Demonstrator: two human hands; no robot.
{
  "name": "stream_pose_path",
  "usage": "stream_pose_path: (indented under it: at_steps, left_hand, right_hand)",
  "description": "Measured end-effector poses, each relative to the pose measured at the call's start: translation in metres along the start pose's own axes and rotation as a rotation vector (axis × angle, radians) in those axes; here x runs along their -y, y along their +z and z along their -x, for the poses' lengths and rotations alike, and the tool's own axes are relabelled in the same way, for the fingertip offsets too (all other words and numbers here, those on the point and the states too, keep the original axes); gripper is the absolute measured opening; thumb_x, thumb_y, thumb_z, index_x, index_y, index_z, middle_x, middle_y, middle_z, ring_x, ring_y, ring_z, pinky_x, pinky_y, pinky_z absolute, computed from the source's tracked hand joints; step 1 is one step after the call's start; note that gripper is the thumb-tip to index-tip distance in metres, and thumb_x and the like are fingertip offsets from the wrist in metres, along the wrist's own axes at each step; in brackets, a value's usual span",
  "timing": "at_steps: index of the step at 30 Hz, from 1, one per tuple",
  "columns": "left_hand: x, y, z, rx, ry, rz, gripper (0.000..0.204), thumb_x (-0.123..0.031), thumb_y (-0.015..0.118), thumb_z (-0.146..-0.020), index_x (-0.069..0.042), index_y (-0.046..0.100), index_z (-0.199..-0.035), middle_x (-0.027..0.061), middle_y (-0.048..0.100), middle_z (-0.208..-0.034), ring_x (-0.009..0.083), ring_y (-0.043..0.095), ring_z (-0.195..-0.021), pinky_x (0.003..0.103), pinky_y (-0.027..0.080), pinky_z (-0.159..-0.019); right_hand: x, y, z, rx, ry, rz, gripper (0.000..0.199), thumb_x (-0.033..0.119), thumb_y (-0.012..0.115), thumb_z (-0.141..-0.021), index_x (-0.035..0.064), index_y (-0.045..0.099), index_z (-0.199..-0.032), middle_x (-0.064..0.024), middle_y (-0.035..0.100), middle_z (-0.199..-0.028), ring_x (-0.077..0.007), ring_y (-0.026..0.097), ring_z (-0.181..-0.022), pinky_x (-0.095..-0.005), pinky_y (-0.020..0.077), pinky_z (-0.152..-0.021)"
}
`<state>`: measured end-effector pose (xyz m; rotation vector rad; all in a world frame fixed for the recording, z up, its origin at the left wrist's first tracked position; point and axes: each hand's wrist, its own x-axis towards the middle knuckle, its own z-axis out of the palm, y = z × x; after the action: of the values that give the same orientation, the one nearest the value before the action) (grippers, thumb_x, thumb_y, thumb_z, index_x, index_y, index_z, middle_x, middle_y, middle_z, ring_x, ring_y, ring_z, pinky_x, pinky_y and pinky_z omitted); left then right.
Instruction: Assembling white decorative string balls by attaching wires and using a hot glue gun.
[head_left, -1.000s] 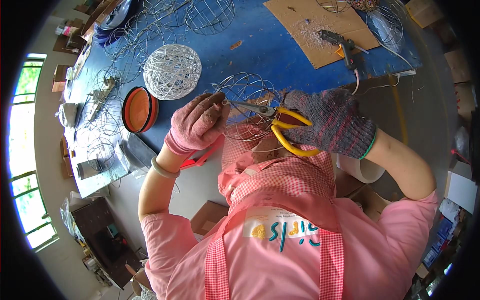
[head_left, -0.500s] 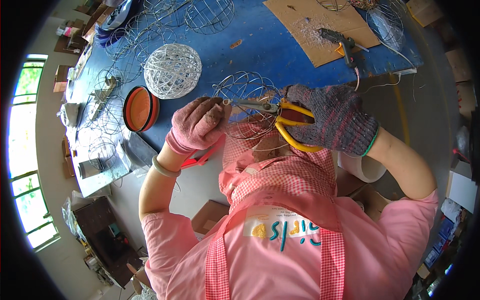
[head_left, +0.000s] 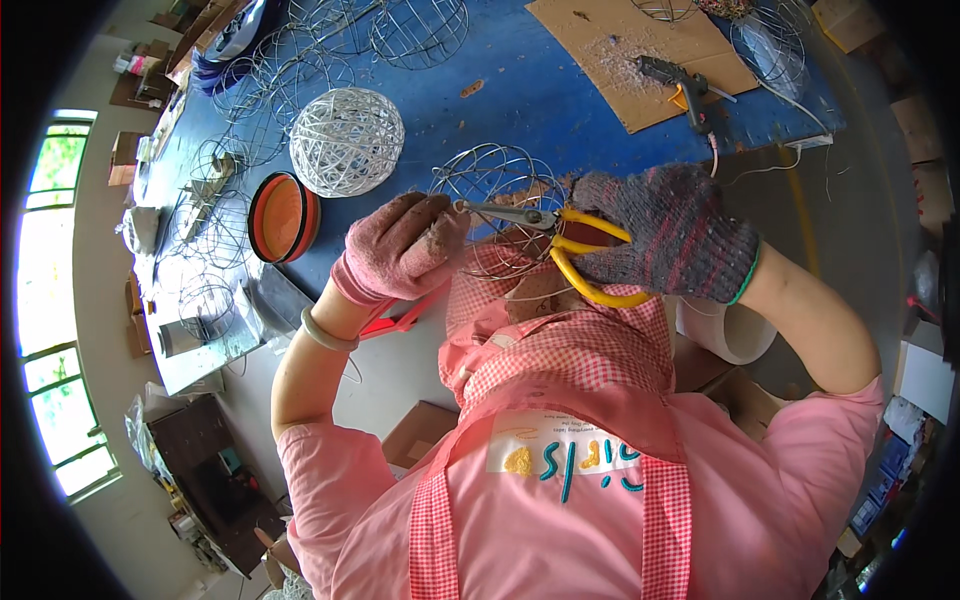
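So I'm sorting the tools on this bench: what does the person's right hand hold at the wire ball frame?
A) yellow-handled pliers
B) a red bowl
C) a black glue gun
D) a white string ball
A: the gloved right hand grips the yellow-handled pliers, their tips at the wire ball frame that the left hand steadies; the black glue gun lies apart on the cardboard sheet.

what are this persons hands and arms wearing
The left hand wears a worn pink knit glove, with a pale bangle at the wrist. The right hand wears a dark speckled knit glove with a green cuff. Short pink sleeves; forearms bare.
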<state>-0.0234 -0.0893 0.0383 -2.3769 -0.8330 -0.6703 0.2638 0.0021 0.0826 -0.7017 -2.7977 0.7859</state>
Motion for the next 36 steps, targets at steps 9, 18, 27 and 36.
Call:
stream_pose_path:
  at_steps: [9,18,27,36]
  left_hand:
    - [-0.004,-0.01,-0.008,0.036,-0.079,-0.034,0.026,-0.007,0.074,-0.068,-0.008,0.07,-0.094,0.0024,0.062,-0.088,0.0186,0.066,-0.078,0.03,0.057,-0.065]
    - [-0.022,-0.002,-0.011,-0.009,-0.279,0.042,0.023,-0.013,0.078,-0.067,-0.012,0.072,-0.089,0.0024,0.067,-0.09,0.0195,0.068,-0.082,0.035,0.057,-0.075]
    - [-0.038,0.016,-0.005,-0.06,-0.377,0.194,0.024,-0.01,0.074,-0.069,-0.008,0.069,-0.092,0.0056,0.067,-0.092,0.0226,0.068,-0.087,0.042,0.056,-0.084]
    - [-0.104,0.021,-0.001,-0.015,-0.213,0.315,0.016,-0.025,0.062,-0.079,-0.019,0.066,-0.093,0.0033,0.061,-0.089,0.0225,0.062,-0.086,0.036,0.052,-0.08]
  right_hand:
    - [-0.012,0.02,0.008,-0.141,-0.051,0.014,0.052,0.041,0.074,-0.077,0.01,0.059,-0.116,-0.0117,0.069,-0.093,-0.0313,0.068,-0.076,-0.0375,0.0535,-0.065]
    - [0.002,0.011,0.008,-0.18,0.004,0.297,0.043,0.043,0.066,-0.085,0.0081,0.061,-0.108,-0.0129,0.062,-0.064,-0.0292,0.063,-0.055,-0.0391,0.0459,-0.047]
    - [-0.007,0.015,0.004,-0.24,-0.031,0.483,0.045,0.036,0.066,-0.083,0.0051,0.058,-0.116,-0.0117,0.062,-0.063,-0.0263,0.062,-0.054,-0.0367,0.0448,-0.046]
    - [-0.015,-0.034,-0.01,-0.318,0.371,0.638,0.038,0.033,0.067,-0.085,0.0059,0.058,-0.11,-0.0152,0.069,-0.089,-0.0298,0.068,-0.072,-0.0385,0.0531,-0.062]
